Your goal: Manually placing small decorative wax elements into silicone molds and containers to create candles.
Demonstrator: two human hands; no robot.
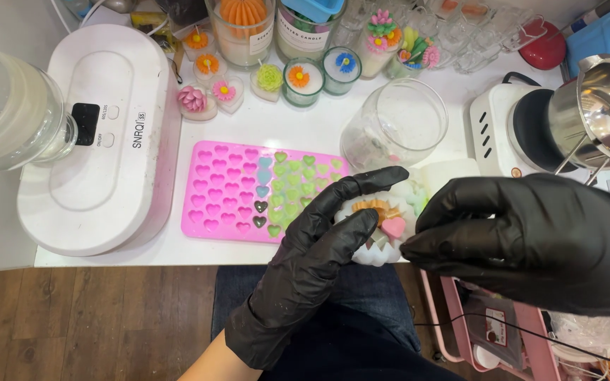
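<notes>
My left hand (319, 247), in a black glove, cups a white flower-shaped candle (379, 229) at the table's front edge. The candle carries an orange flower and a pink heart (393, 226) on top. My right hand (524, 236), also black-gloved, reaches in from the right with its fingertips pinched beside the pink heart; whether it grips the heart I cannot tell. Just left of the candle lies a pink silicone mould (248, 190) with rows of small heart cavities, some filled with green, blue and dark wax.
An empty clear glass jar (397, 127) stands behind the candle. A white oval machine (97, 141) sits at left with a glass vessel (5, 106). A hot plate (510, 127) with a steel pitcher (608, 106) is at right. Decorated candles (301, 77) line the back.
</notes>
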